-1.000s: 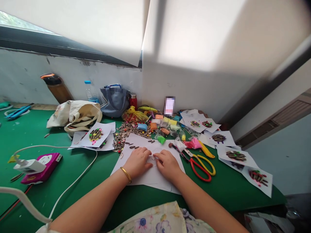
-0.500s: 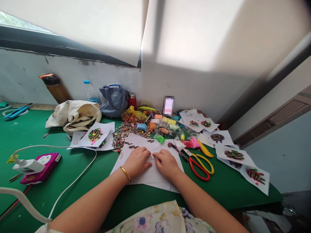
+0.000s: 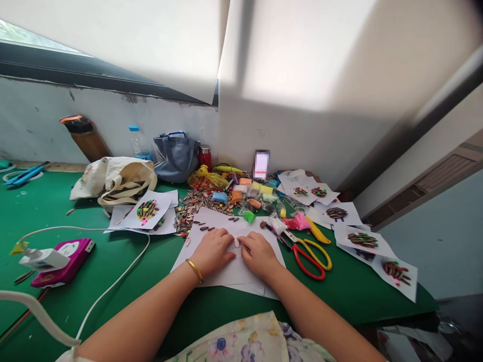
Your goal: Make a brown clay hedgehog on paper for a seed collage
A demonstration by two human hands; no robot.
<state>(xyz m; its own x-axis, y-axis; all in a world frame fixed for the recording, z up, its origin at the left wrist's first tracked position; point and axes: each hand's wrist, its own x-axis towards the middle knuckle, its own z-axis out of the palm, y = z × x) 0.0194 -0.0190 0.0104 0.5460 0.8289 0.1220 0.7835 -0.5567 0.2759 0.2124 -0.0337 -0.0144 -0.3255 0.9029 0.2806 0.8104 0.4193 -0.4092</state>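
Fingers [image 3: 223, 240] of the left hand [image 3: 212, 253] and right hand [image 3: 258, 256] curled low on white paper [image 3: 226, 271], either side of a small pale piece [image 3: 236, 243] at twelve o'clock, any grip on it impossible to tell. Risk: piece nudged askew by a slipping fingertip, or paper dragged by a wrist against red-handled scissors [image 3: 295, 262] at two o'clock or into sunflower seeds [image 3: 199, 203] at eleven o'clock.

Daylight glows through the pale window blind [image 3: 113, 45] across the top of the frame, nearly washed out, with glare in the window glass [image 3: 22, 30] at upper left. The wall [image 3: 37, 125] below lies in soft shade. The left hand [image 3: 213, 252] and right hand [image 3: 258, 255] are evenly lit. Wide-angle distortion bends the green desk [image 3: 350, 296] toward the edges, and a pixelated blur [image 3: 261, 165] sits above centre.
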